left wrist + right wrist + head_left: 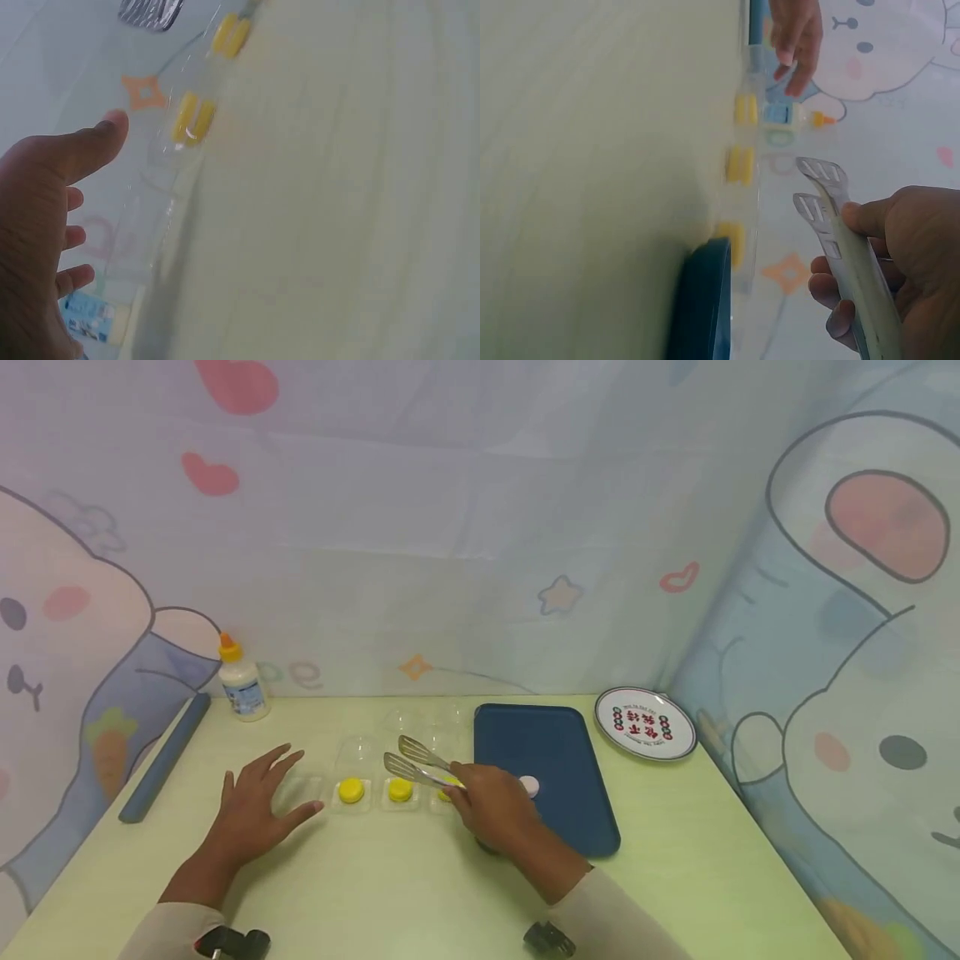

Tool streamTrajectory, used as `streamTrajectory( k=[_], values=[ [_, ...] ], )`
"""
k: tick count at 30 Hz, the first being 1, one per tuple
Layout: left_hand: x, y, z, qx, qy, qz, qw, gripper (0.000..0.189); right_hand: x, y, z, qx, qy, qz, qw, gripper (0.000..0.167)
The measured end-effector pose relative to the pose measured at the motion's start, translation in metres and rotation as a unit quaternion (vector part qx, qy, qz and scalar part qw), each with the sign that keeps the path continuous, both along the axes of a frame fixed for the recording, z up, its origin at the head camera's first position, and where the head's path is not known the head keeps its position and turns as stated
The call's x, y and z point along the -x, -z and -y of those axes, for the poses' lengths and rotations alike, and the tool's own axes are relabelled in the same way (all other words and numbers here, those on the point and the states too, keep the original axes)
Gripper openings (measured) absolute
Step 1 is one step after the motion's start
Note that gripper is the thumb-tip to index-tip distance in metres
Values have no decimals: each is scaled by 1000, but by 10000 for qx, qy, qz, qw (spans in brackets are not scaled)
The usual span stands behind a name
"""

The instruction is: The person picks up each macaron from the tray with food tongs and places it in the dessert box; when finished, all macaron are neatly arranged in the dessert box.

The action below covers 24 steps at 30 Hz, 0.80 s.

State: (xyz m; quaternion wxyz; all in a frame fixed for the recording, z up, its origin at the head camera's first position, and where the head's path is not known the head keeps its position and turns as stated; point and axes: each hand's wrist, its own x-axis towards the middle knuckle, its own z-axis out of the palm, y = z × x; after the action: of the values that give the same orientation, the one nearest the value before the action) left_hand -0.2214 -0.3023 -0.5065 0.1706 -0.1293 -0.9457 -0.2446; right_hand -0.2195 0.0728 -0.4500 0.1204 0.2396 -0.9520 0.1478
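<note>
My right hand (495,806) grips metal tongs (840,240) with slotted tips. The tongs' two arms stand apart, with nothing between the tips, above the clear plastic boxes. Three yellow macarons (351,790) sit in a row in these boxes (358,750), whose lids are raised; the rightmost macaron is partly hidden behind the tongs and right hand. My left hand (255,810) hovers with spread fingers over the left end of the row, holding nothing. Just right of my right hand, a pale round macaron (529,787) lies on a dark blue tray (525,735).
A white plate (645,724) with red lettering stands at the back right. At the back left is a glue bottle (243,685) with an orange tip. A blue-grey roll (165,760) lies along the left side. A printed cloth (450,527) hangs behind the table.
</note>
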Motion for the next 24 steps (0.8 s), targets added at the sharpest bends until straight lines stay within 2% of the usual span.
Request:
streamTrajectory(
  k=[5, 12, 17, 24],
  values=[
    [-2, 8, 13, -629, 20, 350, 9974, 87, -3, 5, -20, 138, 152, 43, 9998, 35],
    [1, 16, 19, -1047, 58, 934, 9901, 93, -7, 14, -53, 355, 428, 175, 9983, 32],
    [3, 18, 23, -1248, 55, 1096, 9861, 93, -8, 16, -80, 518, 511, 136, 9973, 32],
    [4, 23, 22, -1261, 58, 1110, 9858, 89, -12, 21, -113, 614, 537, -86, 9966, 37]
  ],
)
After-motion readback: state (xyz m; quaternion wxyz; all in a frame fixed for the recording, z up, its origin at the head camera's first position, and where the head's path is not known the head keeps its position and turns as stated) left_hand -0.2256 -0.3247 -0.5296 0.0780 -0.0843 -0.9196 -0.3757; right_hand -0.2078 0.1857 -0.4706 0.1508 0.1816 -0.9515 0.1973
